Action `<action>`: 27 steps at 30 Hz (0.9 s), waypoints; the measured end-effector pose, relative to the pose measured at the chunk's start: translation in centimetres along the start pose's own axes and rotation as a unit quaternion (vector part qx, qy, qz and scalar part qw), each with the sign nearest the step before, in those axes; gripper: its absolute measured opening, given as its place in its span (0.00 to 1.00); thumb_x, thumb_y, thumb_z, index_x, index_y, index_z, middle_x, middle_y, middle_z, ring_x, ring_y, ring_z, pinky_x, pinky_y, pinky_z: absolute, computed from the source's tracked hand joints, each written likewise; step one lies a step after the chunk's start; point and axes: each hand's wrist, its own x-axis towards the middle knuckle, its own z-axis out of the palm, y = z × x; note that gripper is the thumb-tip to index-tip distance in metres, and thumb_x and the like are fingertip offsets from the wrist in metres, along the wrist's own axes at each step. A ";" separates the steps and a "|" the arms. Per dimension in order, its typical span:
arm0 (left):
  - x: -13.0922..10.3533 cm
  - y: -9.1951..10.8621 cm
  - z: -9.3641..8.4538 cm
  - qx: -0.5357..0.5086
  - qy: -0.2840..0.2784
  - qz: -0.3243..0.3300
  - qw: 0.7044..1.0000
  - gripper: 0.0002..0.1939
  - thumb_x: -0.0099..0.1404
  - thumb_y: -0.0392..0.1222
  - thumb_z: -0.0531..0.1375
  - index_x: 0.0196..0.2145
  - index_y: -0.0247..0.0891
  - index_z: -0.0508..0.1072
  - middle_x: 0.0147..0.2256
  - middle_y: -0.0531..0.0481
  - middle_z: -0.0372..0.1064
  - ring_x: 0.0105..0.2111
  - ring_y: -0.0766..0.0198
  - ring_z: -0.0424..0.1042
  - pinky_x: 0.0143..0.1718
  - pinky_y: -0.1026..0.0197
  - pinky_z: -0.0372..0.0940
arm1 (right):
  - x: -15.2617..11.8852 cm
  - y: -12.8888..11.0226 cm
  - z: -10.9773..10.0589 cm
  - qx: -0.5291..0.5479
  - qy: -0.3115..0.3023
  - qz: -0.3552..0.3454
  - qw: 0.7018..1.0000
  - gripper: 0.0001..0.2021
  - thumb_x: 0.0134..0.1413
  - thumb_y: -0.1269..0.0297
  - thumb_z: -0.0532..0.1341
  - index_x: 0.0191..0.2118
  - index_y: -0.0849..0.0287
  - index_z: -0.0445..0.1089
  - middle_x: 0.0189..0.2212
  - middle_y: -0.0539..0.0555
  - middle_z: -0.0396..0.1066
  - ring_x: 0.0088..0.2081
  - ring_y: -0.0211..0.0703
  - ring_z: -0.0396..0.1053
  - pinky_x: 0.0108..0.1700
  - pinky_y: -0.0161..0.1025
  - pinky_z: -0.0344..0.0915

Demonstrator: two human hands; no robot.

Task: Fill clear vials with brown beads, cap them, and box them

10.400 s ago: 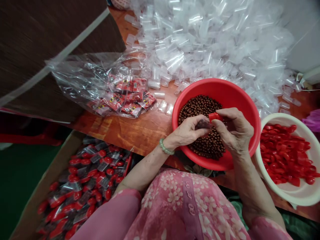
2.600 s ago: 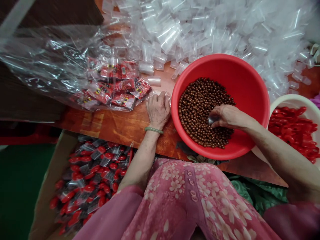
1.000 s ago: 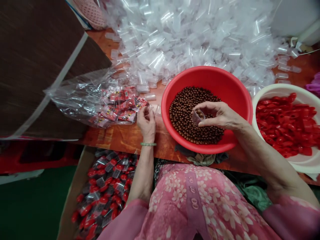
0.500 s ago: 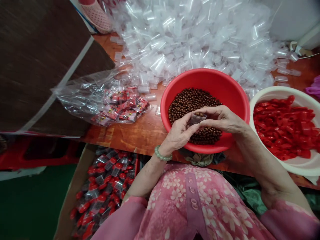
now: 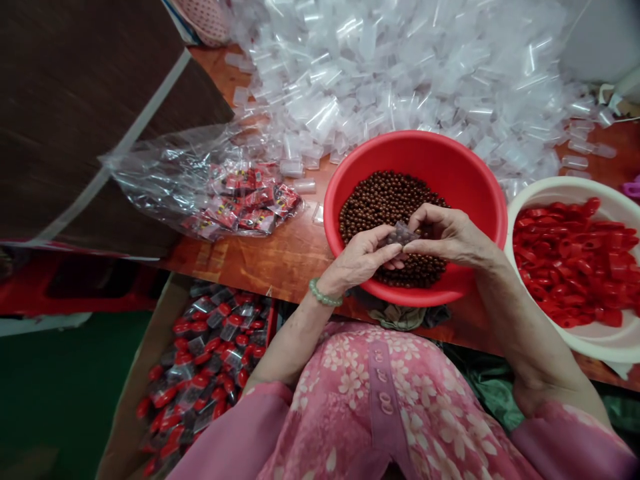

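Note:
A small clear container (image 5: 401,233) with brown beads inside is held over the red basin (image 5: 483,193). My left hand (image 5: 364,259) pinches it from the left side, a green bead bracelet on the wrist. From the right, my right hand (image 5: 447,235) has thumb and index finger at the container's near right edge. Below both hands lies a heap of round brown beads (image 5: 383,200) in the left part of the basin.
Clear plastic containers (image 5: 400,73) are piled behind the basin. A white basin (image 5: 515,260) of red caps (image 5: 570,260) stands right. Bagged red packets (image 5: 250,200) lie left. Below left, a carton (image 5: 145,373) holds red-capped containers (image 5: 200,373). A dark box (image 5: 100,100) stands far left.
The container has tilted between my hands, and its open end no longer shows clearly. My right fingers have shifted on it. The whole view has moved slightly.

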 end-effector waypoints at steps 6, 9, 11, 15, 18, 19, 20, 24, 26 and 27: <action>0.1 0.1 -0.1 -0.006 -0.005 -0.009 1.000 0.23 0.61 0.57 0.70 0.42 0.35 0.72 0.34 0.52 0.74 0.30 0.71 0.75 0.33 0.69 0.70 | 0.4 -0.1 -0.2 0.011 -0.040 0.029 0.999 0.24 0.48 0.46 0.75 0.29 0.56 0.63 0.25 0.45 0.62 0.27 0.34 0.57 0.29 0.36 0.55; 0.2 0.1 -0.1 -0.012 -0.011 -0.017 1.000 0.24 0.61 0.57 0.70 0.43 0.34 0.72 0.34 0.51 0.74 0.30 0.71 0.76 0.33 0.69 0.70 | 0.5 -0.1 -0.5 0.026 -0.041 0.035 0.998 0.25 0.47 0.46 0.75 0.28 0.56 0.61 0.24 0.44 0.61 0.26 0.33 0.57 0.28 0.35 0.54; 0.3 0.0 -0.1 -0.024 -0.011 -0.021 0.999 0.25 0.61 0.57 0.70 0.44 0.34 0.71 0.34 0.51 0.75 0.30 0.71 0.76 0.33 0.69 0.71 | 0.3 0.0 -0.9 0.025 -0.020 0.035 0.999 0.25 0.45 0.47 0.77 0.28 0.56 0.63 0.25 0.45 0.62 0.27 0.34 0.58 0.28 0.36 0.55; 0.3 0.0 -0.3 -0.071 -0.013 -0.026 0.997 0.27 0.60 0.56 0.71 0.46 0.35 0.71 0.38 0.48 0.77 0.33 0.68 0.79 0.35 0.68 0.73 | -0.2 0.0 -1.7 0.004 0.023 0.031 0.999 0.21 0.43 0.50 0.78 0.34 0.55 0.71 0.30 0.48 0.70 0.31 0.38 0.66 0.34 0.38 0.64; 0.3 0.0 -0.4 -0.092 -0.023 -0.031 0.995 0.26 0.60 0.55 0.71 0.47 0.35 0.71 0.40 0.46 0.77 0.36 0.66 0.80 0.39 0.66 0.74 | -0.4 -0.1 -1.6 -0.004 0.035 0.017 0.999 0.21 0.43 0.51 0.78 0.40 0.53 0.75 0.36 0.50 0.75 0.38 0.42 0.72 0.44 0.41 0.70; 0.3 0.0 -0.5 -0.093 -0.027 -0.032 0.995 0.26 0.61 0.55 0.71 0.47 0.35 0.71 0.41 0.46 0.78 0.36 0.66 0.81 0.40 0.65 0.74 | -0.4 -0.1 -1.5 -0.007 0.034 0.016 0.999 0.20 0.44 0.51 0.78 0.41 0.53 0.76 0.37 0.50 0.76 0.39 0.42 0.72 0.46 0.41 0.71; 0.2 0.0 -0.5 -0.093 -0.032 -0.031 0.995 0.26 0.61 0.54 0.71 0.47 0.35 0.71 0.41 0.45 0.78 0.37 0.65 0.81 0.41 0.64 0.74 | -0.4 -0.2 -1.3 -0.011 0.032 0.016 0.999 0.20 0.45 0.50 0.77 0.42 0.53 0.77 0.37 0.51 0.77 0.39 0.43 0.73 0.46 0.42 0.71; 0.1 0.1 -0.5 -0.089 -0.040 -0.029 0.995 0.24 0.61 0.51 0.71 0.48 0.35 0.72 0.44 0.44 0.78 0.39 0.62 0.82 0.42 0.63 0.75 | -0.3 0.1 -0.8 -0.025 0.031 0.013 0.999 0.19 0.48 0.50 0.76 0.43 0.54 0.78 0.37 0.52 0.78 0.38 0.44 0.74 0.45 0.42 0.72; 0.1 0.2 -0.5 -0.090 -0.042 -0.032 0.995 0.23 0.61 0.48 0.72 0.48 0.34 0.72 0.43 0.43 0.79 0.38 0.63 0.82 0.42 0.64 0.75 | -0.3 0.4 -0.8 -0.018 0.033 0.011 0.999 0.19 0.49 0.51 0.76 0.43 0.55 0.78 0.37 0.52 0.78 0.37 0.43 0.74 0.43 0.41 0.71; 0.0 0.2 -0.6 -0.093 -0.046 -0.033 0.994 0.23 0.60 0.46 0.72 0.49 0.34 0.72 0.43 0.43 0.79 0.39 0.63 0.82 0.42 0.64 0.75 | -0.3 0.5 -0.7 -0.013 0.034 0.011 0.999 0.18 0.49 0.52 0.76 0.43 0.55 0.78 0.37 0.52 0.78 0.37 0.42 0.73 0.42 0.40 0.71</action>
